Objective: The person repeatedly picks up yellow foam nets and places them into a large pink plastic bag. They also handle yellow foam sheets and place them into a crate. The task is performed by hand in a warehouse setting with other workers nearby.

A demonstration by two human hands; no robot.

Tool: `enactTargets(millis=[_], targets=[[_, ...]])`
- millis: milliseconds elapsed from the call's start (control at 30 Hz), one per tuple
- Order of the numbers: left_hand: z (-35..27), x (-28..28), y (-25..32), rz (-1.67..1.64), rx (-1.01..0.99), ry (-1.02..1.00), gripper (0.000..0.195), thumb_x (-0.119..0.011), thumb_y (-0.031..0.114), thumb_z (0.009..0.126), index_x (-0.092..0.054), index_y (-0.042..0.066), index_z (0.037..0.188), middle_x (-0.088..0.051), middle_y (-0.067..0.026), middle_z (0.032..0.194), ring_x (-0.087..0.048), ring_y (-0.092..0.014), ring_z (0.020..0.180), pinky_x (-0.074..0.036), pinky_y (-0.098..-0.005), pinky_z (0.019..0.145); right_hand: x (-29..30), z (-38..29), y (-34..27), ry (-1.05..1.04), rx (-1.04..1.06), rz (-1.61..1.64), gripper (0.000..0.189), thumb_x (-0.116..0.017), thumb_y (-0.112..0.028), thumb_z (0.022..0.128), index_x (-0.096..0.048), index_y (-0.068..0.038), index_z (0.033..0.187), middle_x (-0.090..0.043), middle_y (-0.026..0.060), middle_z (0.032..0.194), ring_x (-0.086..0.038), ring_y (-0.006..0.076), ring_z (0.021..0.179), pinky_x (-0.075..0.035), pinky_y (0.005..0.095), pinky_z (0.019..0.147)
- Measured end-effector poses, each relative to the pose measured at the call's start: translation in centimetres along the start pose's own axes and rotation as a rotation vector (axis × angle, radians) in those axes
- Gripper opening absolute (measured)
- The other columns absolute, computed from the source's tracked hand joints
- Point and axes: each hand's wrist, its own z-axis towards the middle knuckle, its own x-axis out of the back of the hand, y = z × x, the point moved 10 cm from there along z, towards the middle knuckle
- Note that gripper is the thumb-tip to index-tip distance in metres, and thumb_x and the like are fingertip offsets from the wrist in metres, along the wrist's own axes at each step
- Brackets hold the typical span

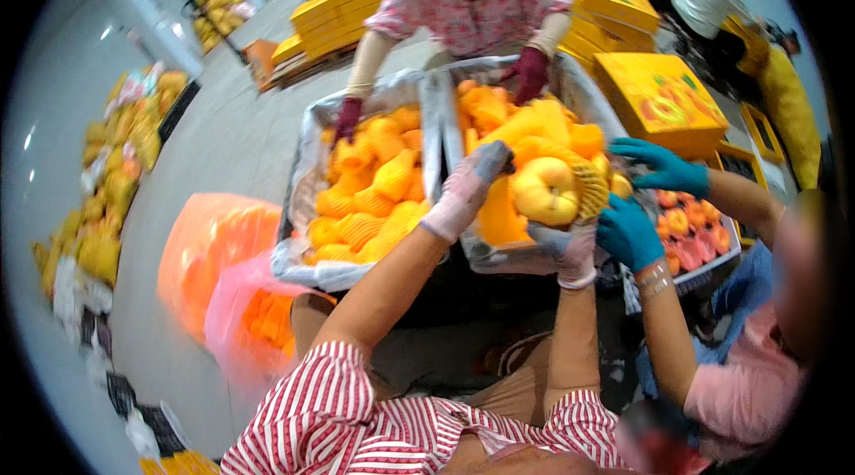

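My right hand (571, 249), in a pale glove with grey fingers, holds a large yellow flat peach (546, 190) from below. A yellow foam net sleeve (592, 191) wraps the fruit's right side. My left hand (475, 182), gloved alike, is just left of the peach, beside loose foam net sleeves (528, 128); its fingertips are partly hidden, so its grip is unclear. Both hands are over a lined right-hand crate (497, 261) heaped with yellow and orange sleeves. The adjoining left-hand crate (304, 268) holds several sleeve-wrapped fruits (367, 228).
A co-worker's teal-gloved hands (634, 228) are close on my right, above a tray of peaches (688, 228). Opposite, another person's maroon-gloved hands (531, 74) reach into both crates. Plastic bags of orange sleeves (220, 261) stand at left; yellow cartons (658, 98) are stacked behind.
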Motion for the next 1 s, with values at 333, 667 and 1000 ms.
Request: enactTargets(millis=[333, 667, 1000], targets=[[-0.5, -4.5, -0.1, 0.508, -0.534, -0.553, 0.034, -0.052, 0.013, 0.091, -0.046, 0.004, 0.124, -0.055, -0.0088, 0.118, -0.054, -0.022, 0.108, -0.04, -0.0314, 0.096, 1.3, -4.9, 11.5, -0.13, -0.016, 0.505, 0.048, -0.05, -0.037, 0.091, -0.043, -0.005, 0.126, -0.056, 0.0098, 0.118, -0.057, 0.0239, 0.104, -0.047, 0.0404, 0.088], [-3.3, -1.2, 11.2, 1.059, -0.661, 0.306, 0.029, -0.073, 0.023, 0.066, -0.052, 0.012, 0.082, -0.056, -0.0084, 0.074, -0.057, -0.031, 0.08, -0.029, -0.0514, 0.099, 0.4, 0.9, 1.6, -0.163, 0.187, -0.513, 0.072, -0.079, -0.016, 0.067, -0.039, -0.007, 0.126, -0.049, 0.0117, 0.12, -0.055, 0.0246, 0.103, -0.047, 0.0363, 0.089], [-6.5, 0.6, 7.0, 0.008, -0.018, -0.024, 0.08, -0.071, 0.022, 0.078, -0.024, 0.013, 0.142, -0.05, -0.0124, 0.12, -0.053, -0.018, 0.105, -0.044, -0.0321, 0.091, -8.0, -0.9, -7.8, -0.031, 0.611, -0.769, 0.067, -0.078, -0.024, 0.069, -0.043, -0.013, 0.125, -0.038, 0.0167, 0.133, -0.04, 0.0345, 0.123, -0.039, 0.0444, 0.099]])
